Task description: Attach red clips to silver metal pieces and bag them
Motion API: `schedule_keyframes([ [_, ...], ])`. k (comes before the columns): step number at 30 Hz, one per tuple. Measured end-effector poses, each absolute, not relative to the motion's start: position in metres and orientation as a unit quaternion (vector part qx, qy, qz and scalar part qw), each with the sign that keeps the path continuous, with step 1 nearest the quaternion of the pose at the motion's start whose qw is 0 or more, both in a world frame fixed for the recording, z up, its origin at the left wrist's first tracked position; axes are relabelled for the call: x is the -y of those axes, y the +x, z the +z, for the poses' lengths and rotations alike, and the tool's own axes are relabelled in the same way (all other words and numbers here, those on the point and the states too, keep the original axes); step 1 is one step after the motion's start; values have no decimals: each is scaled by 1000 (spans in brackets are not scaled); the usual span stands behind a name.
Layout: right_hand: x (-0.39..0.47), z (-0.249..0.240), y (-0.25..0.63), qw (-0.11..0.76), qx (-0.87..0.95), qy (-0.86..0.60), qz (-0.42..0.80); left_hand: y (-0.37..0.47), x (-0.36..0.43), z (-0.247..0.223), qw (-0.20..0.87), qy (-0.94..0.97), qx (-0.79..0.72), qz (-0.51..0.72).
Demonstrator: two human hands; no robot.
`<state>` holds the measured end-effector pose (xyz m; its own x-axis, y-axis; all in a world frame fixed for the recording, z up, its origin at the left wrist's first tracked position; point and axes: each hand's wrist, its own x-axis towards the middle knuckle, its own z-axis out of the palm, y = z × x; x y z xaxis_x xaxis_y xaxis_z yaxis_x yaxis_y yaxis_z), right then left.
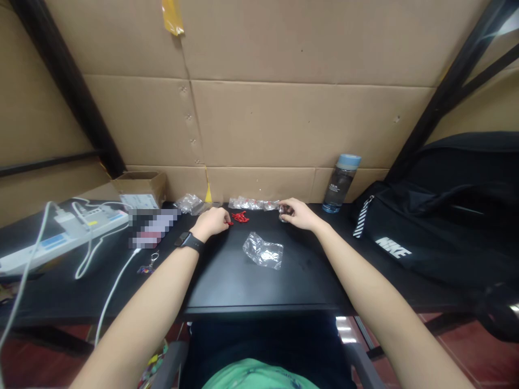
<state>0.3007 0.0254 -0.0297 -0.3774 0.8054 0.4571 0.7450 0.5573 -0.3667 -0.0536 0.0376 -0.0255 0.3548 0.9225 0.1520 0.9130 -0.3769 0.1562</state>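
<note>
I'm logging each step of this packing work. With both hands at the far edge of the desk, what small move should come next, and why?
Probably the left hand should pinch one piece from the red pieces beside its fingertips. The right hand already touches a small clear bag, and another clear bag lies apart, nearer the body.

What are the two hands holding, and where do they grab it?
The left hand pinches a small red piece by its end. The right hand grips a small clear bag in its fingers; which part, I cannot tell.
</note>
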Motion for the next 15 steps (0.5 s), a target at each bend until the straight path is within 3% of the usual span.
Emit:
schedule_keyframes([
  [9,-22,-26,299,299,826,-474,53,-44,-22,-7,-8,835,-526,160],
  [13,-17,-21,298,298,823,-479,71,-3,59,49,6,895,-312,320],
  [15,-15,-20,299,307,809,-493,91,19,114,79,13,932,-171,319],
])
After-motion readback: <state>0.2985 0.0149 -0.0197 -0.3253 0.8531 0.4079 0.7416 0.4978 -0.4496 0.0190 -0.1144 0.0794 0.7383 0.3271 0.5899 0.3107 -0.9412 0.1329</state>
